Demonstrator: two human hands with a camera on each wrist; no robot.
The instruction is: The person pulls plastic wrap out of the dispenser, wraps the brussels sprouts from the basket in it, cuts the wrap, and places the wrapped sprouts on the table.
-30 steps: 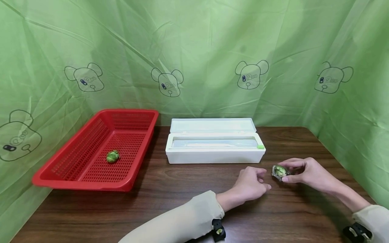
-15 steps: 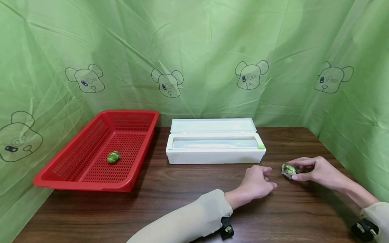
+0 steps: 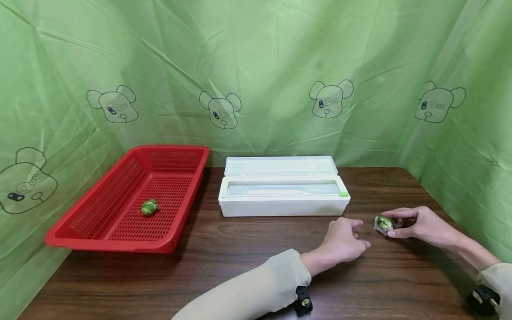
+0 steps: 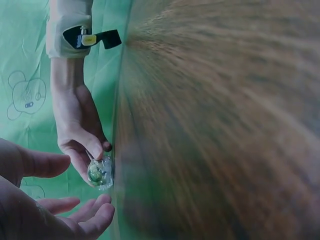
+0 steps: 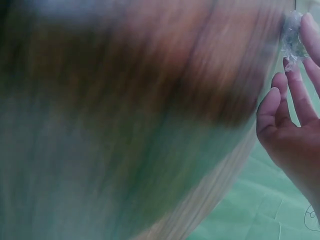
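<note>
Between thumb and fingers, my right hand (image 3: 430, 227) pinches a Brussels sprout (image 3: 384, 223) wrapped in clear cling film, low over the table's right side. Crinkled film edges stick out around it in the left wrist view, and part of the wrapped sprout is cut off by the frame in the right wrist view. My left hand (image 3: 343, 242) is just to the left of it, apart from the sprout, fingers loosely bent and holding nothing. A second Brussels sprout (image 3: 150, 207) lies in the red basket (image 3: 108, 244), with no film to be seen on it.
Behind the hands stands a white cling film box (image 3: 284, 208) with its lid (image 3: 281, 166) raised and a green slider (image 3: 343, 194) at its right end. Green cloth (image 3: 272, 53) hangs behind and beside the brown wooden table (image 3: 224, 266).
My right hand has moved right with the wrapped sprout, and my left hand has followed a little to the right. The basket and box stay where they were.
</note>
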